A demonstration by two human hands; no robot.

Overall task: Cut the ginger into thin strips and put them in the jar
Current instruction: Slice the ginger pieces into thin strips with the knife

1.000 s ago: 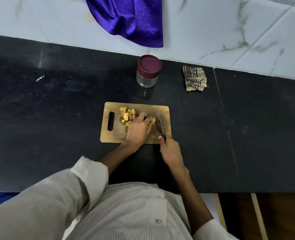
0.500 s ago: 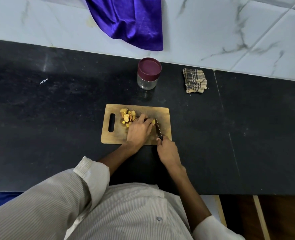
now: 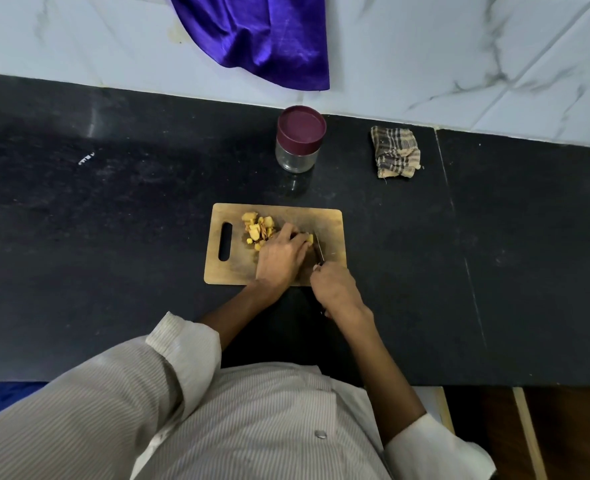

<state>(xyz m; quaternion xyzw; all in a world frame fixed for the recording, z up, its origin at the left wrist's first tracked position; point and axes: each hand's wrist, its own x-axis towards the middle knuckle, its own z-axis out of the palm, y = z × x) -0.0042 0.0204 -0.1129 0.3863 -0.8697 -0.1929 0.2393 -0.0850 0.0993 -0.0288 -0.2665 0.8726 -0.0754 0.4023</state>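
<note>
A wooden cutting board (image 3: 328,220) lies on the black counter. Cut yellow ginger pieces (image 3: 257,230) are heaped on its left half. My left hand (image 3: 281,256) holds a ginger piece (image 3: 309,239) down on the board, fingers curled over it. My right hand (image 3: 336,289) grips the handle of a knife (image 3: 318,249), whose blade stands right beside that piece. A glass jar (image 3: 298,140) with its maroon lid on stands behind the board, near the wall.
A folded checked cloth (image 3: 395,152) lies to the right of the jar. A purple cloth (image 3: 262,39) hangs down the marble wall behind. The black counter (image 3: 113,220) stretches to both sides; its front edge runs near my body.
My right hand has brought the knife left, from the board's right part up against the ginger piece under my left hand. The left hand has stayed in place.
</note>
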